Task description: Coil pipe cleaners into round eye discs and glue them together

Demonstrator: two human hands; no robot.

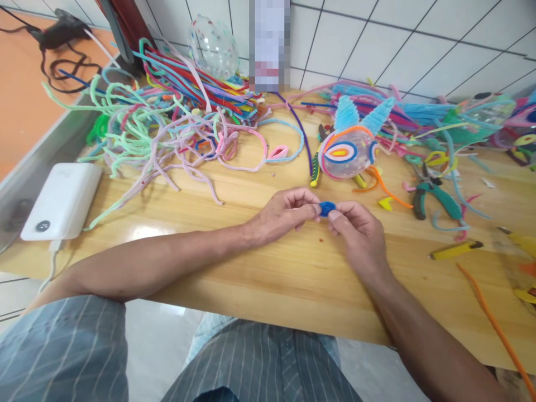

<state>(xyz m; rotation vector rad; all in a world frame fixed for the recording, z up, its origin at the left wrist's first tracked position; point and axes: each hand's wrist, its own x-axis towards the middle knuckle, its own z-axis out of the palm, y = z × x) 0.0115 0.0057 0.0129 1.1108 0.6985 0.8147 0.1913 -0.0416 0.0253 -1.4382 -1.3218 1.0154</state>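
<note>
On the left of the counter (pixel 268 273) lies a white power bank (pixel 62 201), with a white cable (pixel 53 259) running down past the near edge beside the left forearm; a careless elbow could catch that cable and drag the power bank off. Farther back, a tangle of pale green and lilac pipe cleaners (pixel 121 131) spreads toward the middle, and beyond it sits a multicoloured bundle of pipe cleaners (pixel 201 84) with a clear speckled ball (pixel 213 47) behind. Next to the right comes the left hand (pixel 287 212), its grip pinching the left end of a small blue coil (pixel 327 209), which is held just above the counter's middle. A dark purple pipe cleaner (pixel 299 123) bends on the far side. The right hand (pixel 360 229) grips the coil's other end, thumb on top. Only fingertips support the coil, so a slackened pinch could let it unwind or drop, while uneven squeezing could bend it out of shape. Just beyond the hands rests a clear ball with blue ears (pixel 343 159); being round, it could roll if a knuckle bumps it. Farther right lie teal-handled pliers (pixel 448 201) and, nearer, a yellow tool (pixel 456 250), perhaps a cutter, which could nick a careless forearm if its blade is out; I cannot tell whether it is.
</note>
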